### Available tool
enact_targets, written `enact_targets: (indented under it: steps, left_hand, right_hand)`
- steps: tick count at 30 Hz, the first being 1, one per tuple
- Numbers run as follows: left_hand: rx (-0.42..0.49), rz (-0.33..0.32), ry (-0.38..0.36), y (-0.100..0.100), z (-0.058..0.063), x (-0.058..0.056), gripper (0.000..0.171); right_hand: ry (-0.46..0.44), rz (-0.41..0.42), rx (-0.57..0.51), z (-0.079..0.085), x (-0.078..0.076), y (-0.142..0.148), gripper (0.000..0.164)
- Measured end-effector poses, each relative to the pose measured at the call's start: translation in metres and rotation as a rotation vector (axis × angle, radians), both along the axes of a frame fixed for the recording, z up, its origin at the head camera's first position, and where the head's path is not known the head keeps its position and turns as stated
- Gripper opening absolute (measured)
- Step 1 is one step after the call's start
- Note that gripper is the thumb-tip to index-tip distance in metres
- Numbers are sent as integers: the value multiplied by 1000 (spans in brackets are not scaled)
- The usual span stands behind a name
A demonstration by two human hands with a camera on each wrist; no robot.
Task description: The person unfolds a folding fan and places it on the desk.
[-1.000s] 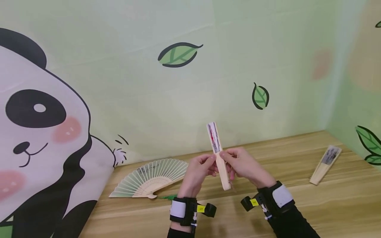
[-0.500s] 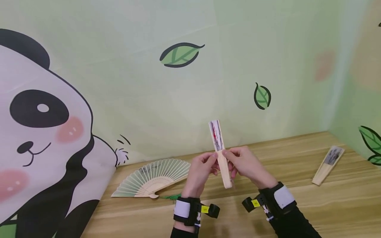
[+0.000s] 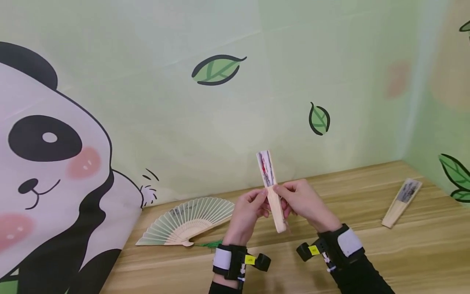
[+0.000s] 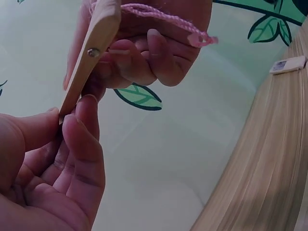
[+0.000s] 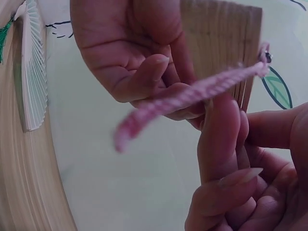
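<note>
A folded hand fan with pale wooden ribs and a printed strip of red and dark marks stands tilted above the table. My left hand pinches its left edge between thumb and fingers. From the other side my right hand pinches the right edge at about the same height. In the left wrist view the fan's rivet end shows a metal pin, and a pink cord hangs from it. The right wrist view has that pink cord blurred in front of the wooden ribs.
On the wooden table, a spread pale green fan with a green tassel lies to the left. Another folded fan lies at the far right. A printed panda backdrop rises behind the table.
The folded fan stays pinched between both hands, almost still. The whole head view shifts slightly to the right, then back left.
</note>
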State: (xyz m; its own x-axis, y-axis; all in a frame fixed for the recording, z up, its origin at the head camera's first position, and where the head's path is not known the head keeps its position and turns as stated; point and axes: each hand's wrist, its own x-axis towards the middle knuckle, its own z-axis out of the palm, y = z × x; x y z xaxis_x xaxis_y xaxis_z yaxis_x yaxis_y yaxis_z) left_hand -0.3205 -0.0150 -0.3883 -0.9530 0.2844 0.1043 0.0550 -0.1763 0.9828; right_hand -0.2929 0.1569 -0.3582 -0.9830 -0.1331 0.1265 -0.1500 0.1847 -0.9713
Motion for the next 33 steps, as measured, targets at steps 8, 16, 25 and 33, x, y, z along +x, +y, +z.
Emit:
enact_targets:
  steps: [8,16,25,33]
  left_hand:
    - [145,-70,-45,1,-2,0,21]
    - [232,-94,-61,4,-7,-1,20]
    - [263,-102,-85,6,-5,-3,21]
    - [255,-97,-97,-1,-3,-4,19]
  right_hand:
    - [5,-1,-35,2,1,-1,31]
    - [-5,-13,-71,2,1,-2,31]
    - [-17,-45,-89,4,1,0,31]
    - [-27,-38,-129,5,0,0,32]
